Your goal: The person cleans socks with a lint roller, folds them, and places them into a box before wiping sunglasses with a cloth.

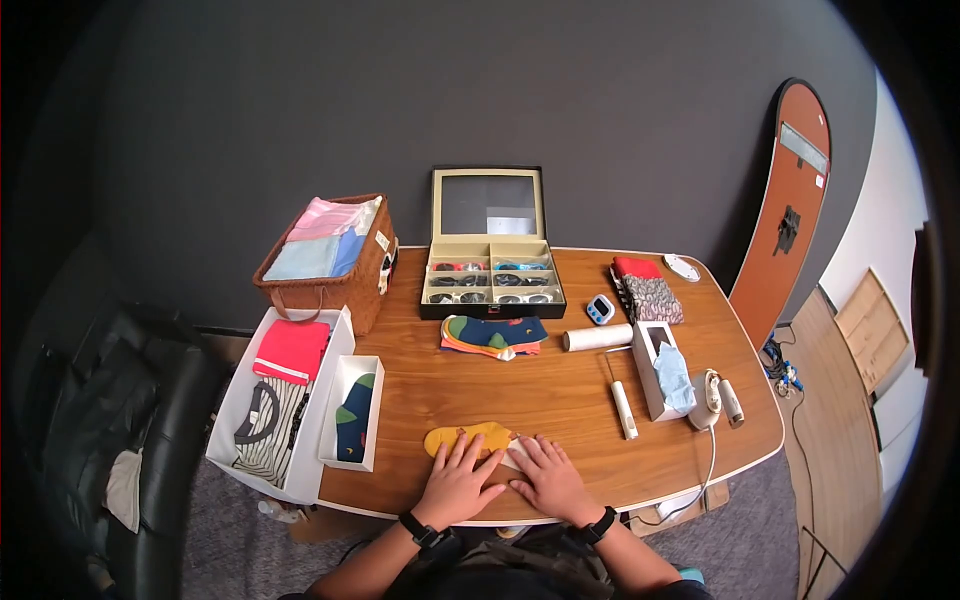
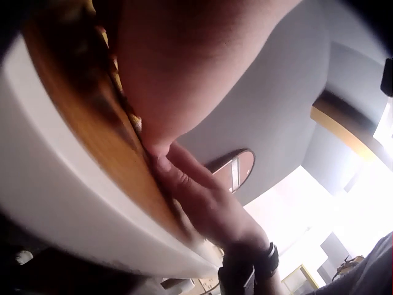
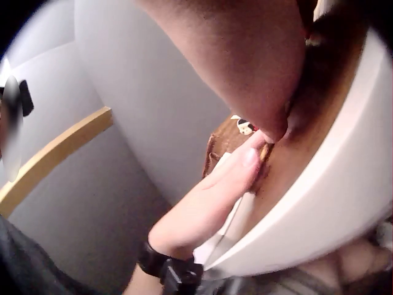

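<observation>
A yellow sock point(image 1: 447, 436) lies flat near the table's front edge, its toe pointing left in the head view. Spread fingers of my left hand point(image 1: 458, 486) rest on its left and middle part. My right hand point(image 1: 553, 484) lies palm down over the sock's pale right end, covering much of it. Both thumbs point inward toward each other. In the left wrist view the right hand point(image 2: 206, 206) shows flat and low on the table; the right wrist view shows the left hand point(image 3: 209, 196) with straight fingers at the sock.
Behind the sock lies a stack of folded socks point(image 1: 493, 336), before an open sunglasses case point(image 1: 432, 282). Left stand a wicker basket point(image 1: 350, 300), a white clothes box point(image 1: 222, 420) and a narrow box point(image 1: 372, 428) holding a sock. A timer point(image 1: 600, 309) and a tissue box point(image 1: 652, 385) stand right.
</observation>
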Demonstrator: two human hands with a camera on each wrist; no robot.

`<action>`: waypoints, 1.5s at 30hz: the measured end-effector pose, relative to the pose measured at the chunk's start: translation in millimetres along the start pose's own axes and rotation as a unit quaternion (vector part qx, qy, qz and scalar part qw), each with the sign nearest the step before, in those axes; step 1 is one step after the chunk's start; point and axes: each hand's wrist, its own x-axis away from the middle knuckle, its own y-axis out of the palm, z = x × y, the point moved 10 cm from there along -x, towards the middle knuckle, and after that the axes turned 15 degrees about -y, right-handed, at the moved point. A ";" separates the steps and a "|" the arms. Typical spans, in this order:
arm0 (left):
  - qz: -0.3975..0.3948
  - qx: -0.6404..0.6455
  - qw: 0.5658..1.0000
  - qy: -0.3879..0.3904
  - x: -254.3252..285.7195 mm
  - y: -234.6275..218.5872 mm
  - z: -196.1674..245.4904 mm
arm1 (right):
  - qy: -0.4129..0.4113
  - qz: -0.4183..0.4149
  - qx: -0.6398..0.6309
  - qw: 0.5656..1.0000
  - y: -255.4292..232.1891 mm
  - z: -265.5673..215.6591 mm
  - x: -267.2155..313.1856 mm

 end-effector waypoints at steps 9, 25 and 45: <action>-0.039 0.129 0.991 0.006 -36.9 11.4 -17.8 | 0.074 -0.017 0.095 0.993 -12.8 73.3 5.0; 0.036 0.231 0.969 -0.080 -18.0 -43.0 -92.4 | 0.376 0.062 0.102 0.919 -62.5 230.5 103.8; 0.076 0.232 0.967 -0.075 -35.2 -24.5 -107.4 | 0.208 -0.018 -0.416 0.885 -51.3 127.0 67.4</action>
